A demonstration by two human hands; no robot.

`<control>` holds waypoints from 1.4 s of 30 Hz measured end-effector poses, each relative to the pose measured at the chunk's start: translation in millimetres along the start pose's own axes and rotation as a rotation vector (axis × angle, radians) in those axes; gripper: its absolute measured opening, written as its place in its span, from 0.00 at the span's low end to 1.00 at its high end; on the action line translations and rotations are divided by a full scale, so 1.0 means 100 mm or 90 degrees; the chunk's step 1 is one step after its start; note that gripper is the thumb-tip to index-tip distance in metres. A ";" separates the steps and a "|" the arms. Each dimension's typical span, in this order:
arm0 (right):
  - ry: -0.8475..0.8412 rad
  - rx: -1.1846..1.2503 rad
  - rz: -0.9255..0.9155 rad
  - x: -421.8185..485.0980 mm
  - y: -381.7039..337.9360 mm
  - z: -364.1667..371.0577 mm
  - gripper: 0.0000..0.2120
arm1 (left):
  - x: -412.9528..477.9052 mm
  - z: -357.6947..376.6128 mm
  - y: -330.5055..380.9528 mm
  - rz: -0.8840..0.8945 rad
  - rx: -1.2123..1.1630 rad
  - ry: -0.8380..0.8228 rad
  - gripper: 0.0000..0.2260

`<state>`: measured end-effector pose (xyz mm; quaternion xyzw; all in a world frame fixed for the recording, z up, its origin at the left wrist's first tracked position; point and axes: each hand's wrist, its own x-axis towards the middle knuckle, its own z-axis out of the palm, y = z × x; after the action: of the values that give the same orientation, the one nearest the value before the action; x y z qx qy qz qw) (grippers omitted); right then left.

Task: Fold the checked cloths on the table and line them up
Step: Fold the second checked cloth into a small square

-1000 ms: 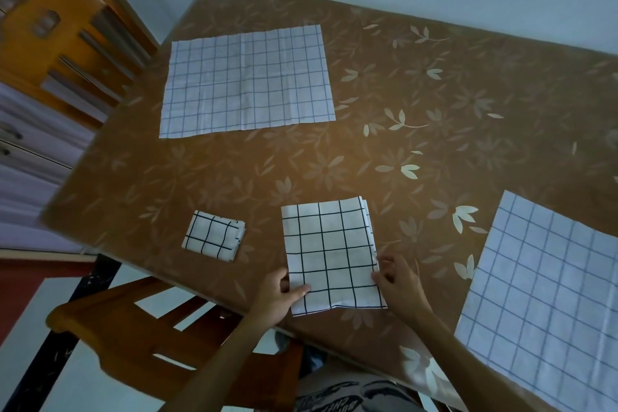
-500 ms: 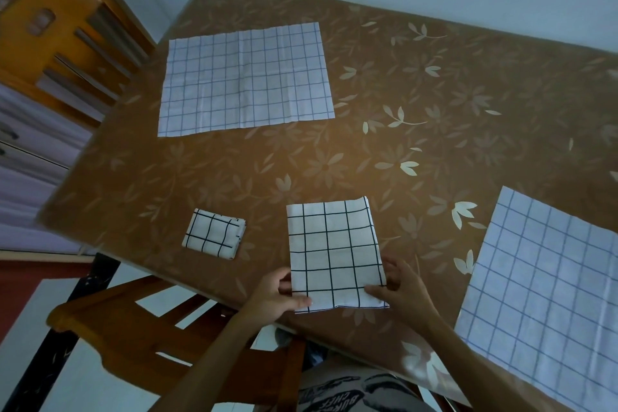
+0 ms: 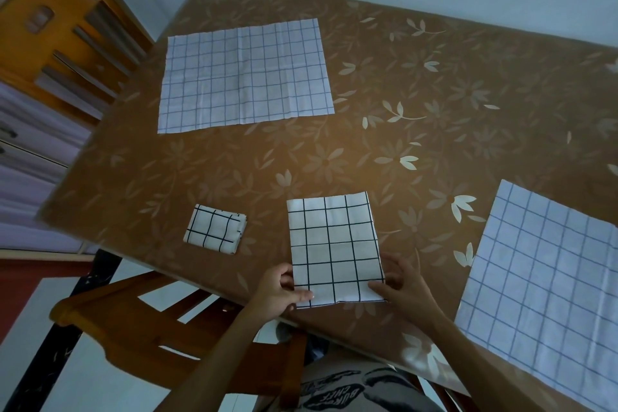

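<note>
While you hold the half-folded cloth [image 3: 334, 249] by its near edge at the front of the table [image 3: 434, 77], keep both corners under equal control. Your left hand [image 3: 279, 293] pinches the near left corner, thumb on top; your right hand [image 3: 403, 284] pinches the near right corner, fingers curled beside the edge. The cloth lies flat, its near edge close to the table's front edge.

Risks from this position, as a judgement:
- If you raise one corner ahead of the other, the layers are likely to shear and the fold will land skewed.
- If you pull toward yourself, the cloth may slide off the table edge.
- If the stacked layers separate at the right side, the finished square will not match the small folded cloth [image 3: 214, 227] lying to its left, and the row will look uneven.

Two unfolded cloths remain: the far cloth [image 3: 244, 73] well apart at the back left, and the right cloth [image 3: 541, 281] near your right forearm. A sweeping right arm could drag the latter. A wooden chair [image 3: 160, 324] stands below the table edge.
</note>
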<state>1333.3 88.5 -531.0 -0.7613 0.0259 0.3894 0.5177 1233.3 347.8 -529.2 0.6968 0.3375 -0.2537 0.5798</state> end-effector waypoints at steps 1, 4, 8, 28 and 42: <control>0.013 -0.044 -0.003 0.00 0.02 0.00 0.26 | 0.00 0.00 -0.01 -0.002 -0.005 0.002 0.20; 0.058 -0.120 -0.010 0.02 0.07 -0.01 0.25 | 0.01 -0.01 -0.06 -0.019 0.006 0.020 0.24; 0.074 -0.152 -0.015 0.01 0.07 -0.01 0.24 | 0.02 0.01 -0.10 -0.035 0.037 0.055 0.32; 0.251 -0.320 -0.147 -0.07 0.16 0.19 0.17 | 0.31 0.65 0.11 0.328 0.691 0.181 0.26; 0.128 -0.712 -0.371 0.78 0.15 0.61 0.28 | 0.38 0.56 -0.26 0.309 0.787 0.198 0.39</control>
<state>1345.6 159.3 -600.9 -0.9253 -0.3406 0.1139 0.1220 1240.1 302.5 -585.1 0.9844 0.0442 -0.1592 0.0605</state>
